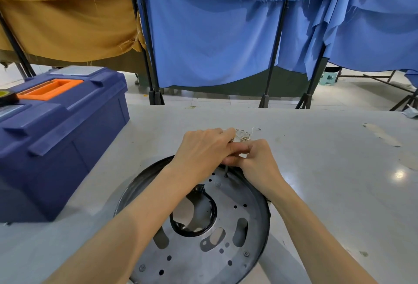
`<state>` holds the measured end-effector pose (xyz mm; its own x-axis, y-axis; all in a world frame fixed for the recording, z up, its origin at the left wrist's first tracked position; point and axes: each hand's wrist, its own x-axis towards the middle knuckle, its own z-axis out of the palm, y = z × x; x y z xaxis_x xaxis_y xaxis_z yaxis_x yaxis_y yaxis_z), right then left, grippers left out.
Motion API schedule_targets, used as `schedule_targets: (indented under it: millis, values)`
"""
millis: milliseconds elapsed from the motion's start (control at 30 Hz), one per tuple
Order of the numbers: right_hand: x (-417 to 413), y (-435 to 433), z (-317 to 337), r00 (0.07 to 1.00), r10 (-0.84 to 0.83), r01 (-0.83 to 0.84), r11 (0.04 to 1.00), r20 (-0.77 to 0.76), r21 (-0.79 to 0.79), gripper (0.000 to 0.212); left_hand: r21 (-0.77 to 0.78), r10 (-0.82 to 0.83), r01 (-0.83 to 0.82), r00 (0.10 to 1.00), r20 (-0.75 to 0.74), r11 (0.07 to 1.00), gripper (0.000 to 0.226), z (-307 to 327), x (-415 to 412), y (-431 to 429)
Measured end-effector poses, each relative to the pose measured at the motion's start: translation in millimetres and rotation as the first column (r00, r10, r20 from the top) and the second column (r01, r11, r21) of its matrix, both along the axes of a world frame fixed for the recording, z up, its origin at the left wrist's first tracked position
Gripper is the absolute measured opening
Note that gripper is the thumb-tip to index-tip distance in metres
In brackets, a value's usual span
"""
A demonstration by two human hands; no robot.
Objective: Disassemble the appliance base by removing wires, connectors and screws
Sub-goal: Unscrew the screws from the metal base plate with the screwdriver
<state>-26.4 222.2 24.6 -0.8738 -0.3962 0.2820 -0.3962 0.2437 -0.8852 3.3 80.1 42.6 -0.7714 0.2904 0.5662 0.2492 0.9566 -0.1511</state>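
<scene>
At twelve o'clock on the base [192, 258], left hand [203, 145] and right hand [257, 159] meet, both pinching the wire tangle [243, 135]; a hard tug may snap strands or skid the unheld base.

Left hand [203, 145] and right hand [257, 159] meet over the base's [203, 249] far rim, both pinching a tangle of wires [243, 135]. Blue toolbox [56, 136] sits off left on the tabletop [316, 170].

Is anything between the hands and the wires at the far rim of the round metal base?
Nothing visible. The left hand grips the tangle of thin pale wires at the far rim of the round grey metal base; the right hand meets it there, its grasp hidden.
</scene>
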Motion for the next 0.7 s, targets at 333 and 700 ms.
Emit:
schedule_targets:
  millis: [333,700]
  values:
    - [0,0,0,0.998,-0.031,0.032,0.999,-0.049,0.02,0.017,-0.005,-0.007,0.007,1.0,0.006,1.0,0.033,4,5,2]
    - [-1,3,0,1.0,-0.015,0.015,1.0,-0.02,0.002,0.011,-0.008,-0.035,0.035,0.999,0.009,0.999,0.027,2,5,2]
